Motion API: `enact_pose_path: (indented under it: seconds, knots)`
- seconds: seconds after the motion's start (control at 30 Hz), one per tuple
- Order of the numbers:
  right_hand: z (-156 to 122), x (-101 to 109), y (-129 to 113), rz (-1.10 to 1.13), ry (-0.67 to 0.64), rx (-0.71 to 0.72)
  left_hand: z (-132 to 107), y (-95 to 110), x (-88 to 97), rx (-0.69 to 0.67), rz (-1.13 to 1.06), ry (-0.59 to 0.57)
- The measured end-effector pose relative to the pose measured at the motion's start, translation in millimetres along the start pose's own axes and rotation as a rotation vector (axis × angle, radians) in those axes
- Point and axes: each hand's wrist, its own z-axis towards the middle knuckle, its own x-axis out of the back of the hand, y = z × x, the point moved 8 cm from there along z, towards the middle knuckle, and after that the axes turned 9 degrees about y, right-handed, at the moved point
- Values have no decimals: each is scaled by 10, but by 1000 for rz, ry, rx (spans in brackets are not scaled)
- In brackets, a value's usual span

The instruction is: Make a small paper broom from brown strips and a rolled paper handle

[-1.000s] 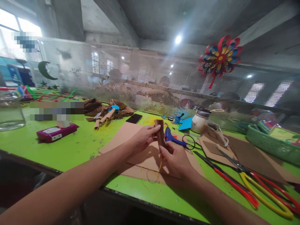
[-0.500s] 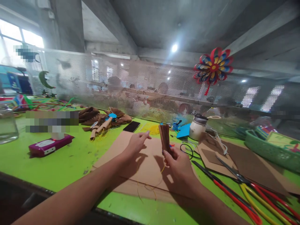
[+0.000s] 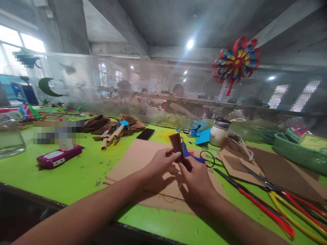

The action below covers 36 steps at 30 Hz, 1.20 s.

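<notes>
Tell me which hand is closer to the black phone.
Left. The left hand is on the near side of the black phone, slightly right; the right hand is farther right.

one head-worn view; forward and down, close over green table [image 3: 81,177], toward perforated screen [image 3: 153,85]

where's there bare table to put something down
Bare green tabletop shows between the purple box and the tan sheets; a narrower strip lies along the front, before the sheets. It's crowded on the right with scissors, brown board and the green basket.
</notes>
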Motion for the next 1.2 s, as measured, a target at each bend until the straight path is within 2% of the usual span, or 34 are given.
enact_pose_path:
  seconds: [0.1, 0.2, 0.3, 0.43, 0.6, 0.77, 1.0, 1.2]
  knots:
    - [-52, -88, -12, -116, -76, 32, 28, 14, 57, 8, -27, 32]
    - [-78, -122, -16, -133, -108, 32, 58, 8, 64, 40, -129, 16]
    - [-71, -97, -28, -83, -109, 8, 69, -44, 41, 97, -235, -19]
    - [-21, 2, -84, 88, -95, -22, 51, -80, -11, 148, -318, -98]
    - [74, 81, 16, 232, -36, -99, 21, -105, -76, 161, -301, -206]
    - [114, -26, 173, 305, -88, -158, 19, -115, -121, 136, -308, -308]
    - [123, -44, 184, 388, -114, -173, -6, -105, -148, 142, -304, -384]
    - [109, -48, 148, 420, -121, -167, -12, -128, -142, 179, -309, -402]
